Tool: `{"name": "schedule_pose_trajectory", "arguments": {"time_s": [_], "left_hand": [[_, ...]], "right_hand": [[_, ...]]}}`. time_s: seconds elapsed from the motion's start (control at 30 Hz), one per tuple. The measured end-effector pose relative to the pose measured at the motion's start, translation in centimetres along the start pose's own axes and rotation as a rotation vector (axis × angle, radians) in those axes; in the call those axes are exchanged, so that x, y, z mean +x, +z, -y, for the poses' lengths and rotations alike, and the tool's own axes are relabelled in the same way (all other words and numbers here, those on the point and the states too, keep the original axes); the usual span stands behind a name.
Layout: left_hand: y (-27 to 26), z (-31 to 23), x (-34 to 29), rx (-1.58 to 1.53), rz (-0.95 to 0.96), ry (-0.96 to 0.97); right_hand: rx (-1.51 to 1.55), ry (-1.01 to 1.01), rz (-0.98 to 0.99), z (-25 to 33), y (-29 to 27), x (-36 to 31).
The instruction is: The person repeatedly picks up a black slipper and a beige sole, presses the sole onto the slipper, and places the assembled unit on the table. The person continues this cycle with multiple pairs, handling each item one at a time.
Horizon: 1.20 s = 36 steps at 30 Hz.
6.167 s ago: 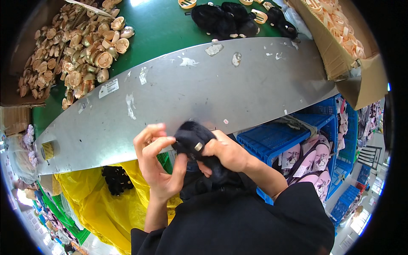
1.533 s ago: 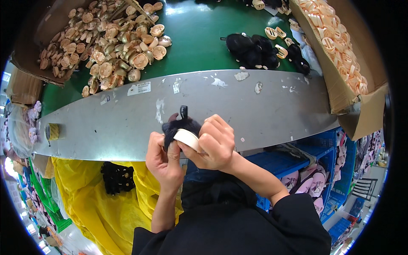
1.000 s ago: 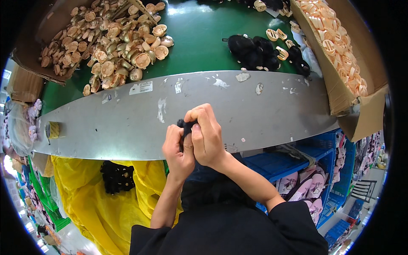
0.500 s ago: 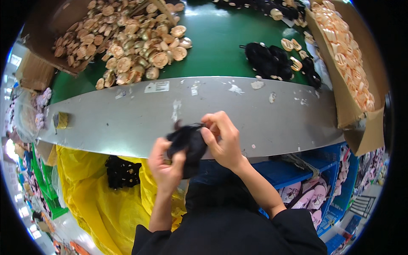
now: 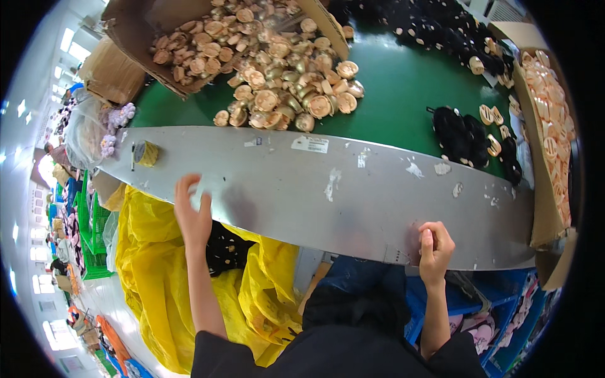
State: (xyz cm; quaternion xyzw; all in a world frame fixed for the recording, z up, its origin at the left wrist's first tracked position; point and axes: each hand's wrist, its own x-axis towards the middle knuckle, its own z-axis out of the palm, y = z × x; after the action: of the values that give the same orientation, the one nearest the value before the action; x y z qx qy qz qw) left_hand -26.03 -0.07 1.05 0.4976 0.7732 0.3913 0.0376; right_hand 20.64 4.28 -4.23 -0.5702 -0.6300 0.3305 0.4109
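Note:
My left hand (image 5: 192, 211) is over the front edge of the metal table, above the yellow bag, with thumb and fingers apart and nothing in them. Inside the yellow bag (image 5: 151, 271) lie black fuzzy pieces (image 5: 228, 247) with small pale bits on them. Toward the right, at the table's front edge, my right hand (image 5: 435, 252) is closed with the fingers curled in; anything inside it is hidden. Bare metal table (image 5: 283, 189) lies between the two hands.
Behind the metal strip, pale and gold round plastic parts (image 5: 277, 94) spill from a cardboard box (image 5: 145, 63) onto a green surface (image 5: 397, 94). Black plush pieces (image 5: 463, 135) lie right. Another box (image 5: 542, 208) holds peach parts. A yellow tape roll (image 5: 147, 153) sits far left.
The black fabric piece has left my hands and no longer shows between them. My left hand moved left and opened; my right hand moved right and closed. The view has shifted left.

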Motion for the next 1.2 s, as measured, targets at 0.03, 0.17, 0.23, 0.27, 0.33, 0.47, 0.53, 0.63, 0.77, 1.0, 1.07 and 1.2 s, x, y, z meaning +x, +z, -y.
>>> {"name": "schedule_pose_trajectory", "arguments": {"time_s": [0.03,0.17,0.23,0.27,0.33,0.47,0.53,0.63,0.77,1.0,1.07,1.2], "left_hand": [[1.7,1.6,3.1,0.0,-0.007,0.011],[7.0,8.2,13.6,0.293,-0.093,0.102],[8.7,8.4,16.4,0.46,-0.031,0.071],[9.5,8.0,17.2,0.489,0.043,-0.039],[10.3,7.2,18.2,0.527,0.169,-0.144],[9.7,6.5,18.1,0.531,0.047,-0.151],[8.0,6.0,17.3,0.4,-0.102,-0.122],[6.4,0.8,14.8,0.069,-0.209,0.067],[8.1,-12.4,5.6,-0.159,0.058,0.69],[17.0,-21.8,-7.0,-0.321,0.339,0.934],[16.3,-22.6,-6.3,-0.422,0.4,0.888],[18.0,-22.0,-3.4,-0.418,0.409,0.839]], "right_hand": [[-0.05,-0.044,0.001,0.6,0.0,0.2],[-0.064,-0.174,-0.032,0.5,1.1,-0.2],[-0.087,-0.132,-0.025,0.2,0.9,-0.7],[-0.114,-0.103,-0.018,0.1,0.9,-0.8],[-0.104,-0.098,-0.056,0.2,1.3,-0.8],[-0.151,-0.187,-0.042,0.3,1.6,-0.6],[-0.16,-0.193,-0.031,0.2,1.4,-0.6],[-0.08,-0.13,0.002,-0.5,1.4,-0.8],[0.558,0.044,0.111,1.7,3.4,0.1],[1.218,0.338,-0.276,5.2,6.0,1.6],[1.055,0.288,-0.171,2.8,3.5,1.4],[0.994,0.247,-0.231,0.3,-0.4,0.7]]}}
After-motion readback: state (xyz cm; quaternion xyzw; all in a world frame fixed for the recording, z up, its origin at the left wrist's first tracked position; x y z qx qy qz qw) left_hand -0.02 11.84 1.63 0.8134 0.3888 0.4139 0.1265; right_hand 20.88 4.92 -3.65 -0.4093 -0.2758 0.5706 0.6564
